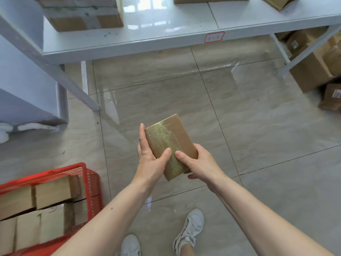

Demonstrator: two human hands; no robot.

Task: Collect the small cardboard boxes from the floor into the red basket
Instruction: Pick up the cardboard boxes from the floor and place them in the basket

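Observation:
I hold a small flat cardboard box [171, 137], sealed with shiny yellowish tape, above the tiled floor in the middle of the view. My left hand [150, 159] grips its left edge with the thumb on top. My right hand [199, 163] grips its lower right corner from the other side. The red basket [90, 180] stands at the lower left, to the left of my left forearm. Several small cardboard boxes [53, 191] lie packed inside it.
A white metal shelf [129, 47] spans the top, with cardboard boxes [83, 13] on it. More cartons [311, 69] are stacked on the floor at the right under the shelf. A grey cabinet [27, 100] stands at the left. My white shoes [190, 230] are at the bottom.

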